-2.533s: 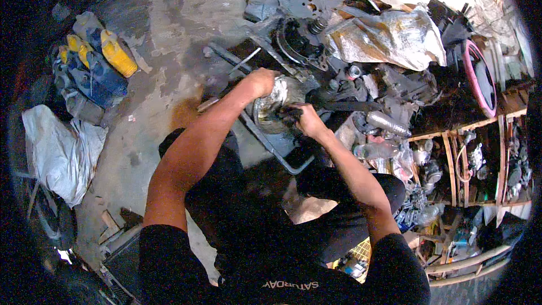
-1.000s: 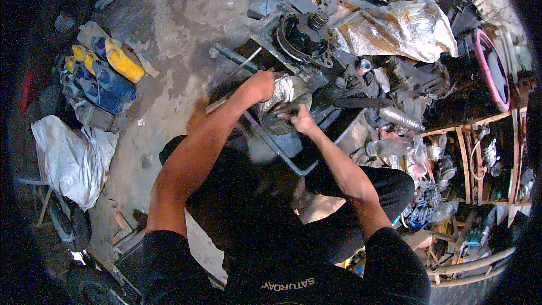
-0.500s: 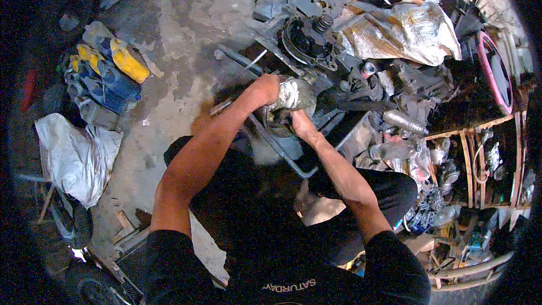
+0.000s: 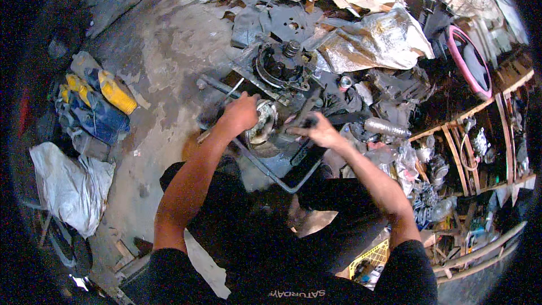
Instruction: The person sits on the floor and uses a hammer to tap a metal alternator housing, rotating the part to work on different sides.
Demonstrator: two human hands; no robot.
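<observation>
A round, hollow metal part (image 4: 261, 126), silvery and grimy, stands tilted over a low bench with a bent metal-tube frame (image 4: 262, 168). My left hand (image 4: 243, 115) is closed on its upper left rim, with the fingertips partly hidden. To the right of the part, clear of it, is my right hand (image 4: 320, 131). Its fingers are bent around a small dark thing that I cannot make out. Just beyond both hands lies a black round housing (image 4: 279, 68) with a ribbed shaft standing up from it.
Yellow and blue plastic bottles (image 4: 117, 91) are heaped at the left, above a white sack (image 4: 72, 186). Dirty silver sheeting (image 4: 375, 42), a drink can (image 4: 345, 83) and a pink-rimmed oval object (image 4: 470, 62) lie to the right. Wooden racks (image 4: 451, 152) hold clutter.
My right hand has come away from the metal part toward the right. The part has turned, so its hollow side shows. My left hand stays on it; the whole view has shifted.
</observation>
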